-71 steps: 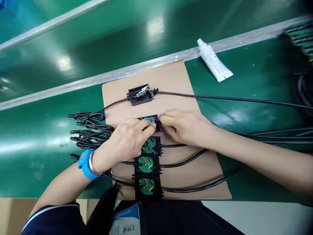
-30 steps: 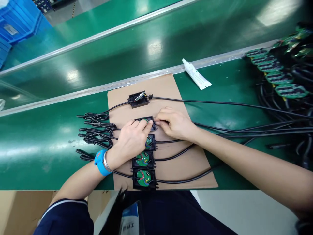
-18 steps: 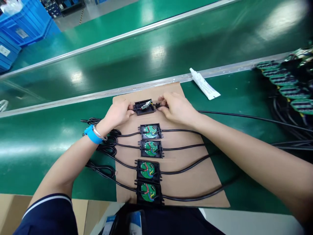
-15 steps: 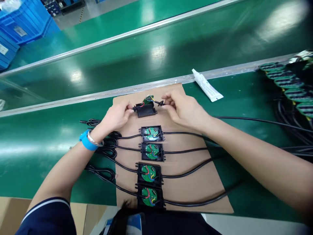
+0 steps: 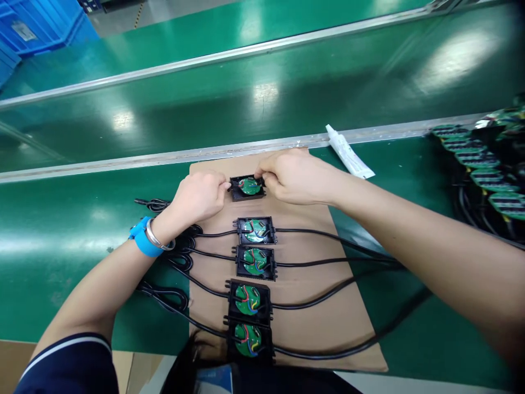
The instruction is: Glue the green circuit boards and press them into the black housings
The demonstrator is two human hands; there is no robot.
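Note:
At the far end of the cardboard sits a small black plastic box (image 5: 248, 196) with a round green circuit board (image 5: 250, 186) lying inside it. My left hand (image 5: 202, 192) is closed at the box's left end, where a cable joins; its fingers mostly cover that cable. On the other side, my right hand (image 5: 287, 174) pinches the cable end at the box's right wall, fingertips over the corner. Nearer to me, several like boxes stand in a column, among them an open black box (image 5: 255, 230), each with a wired board and a cable at either end.
A cardboard sheet (image 5: 303, 306) lies under the boxes on the green bench (image 5: 156, 317). Coiled black cables (image 5: 170, 298) are at the left. A white tube (image 5: 348, 153) rests beyond my right hand. Stacked circuit boards (image 5: 476, 158) stand at the right, blue crates (image 5: 41, 27) far left.
The circuit board has gone from standing tilted above the far box to lying inside it. My right hand has moved left and down to the box's right end; my left hand stays at the left end.

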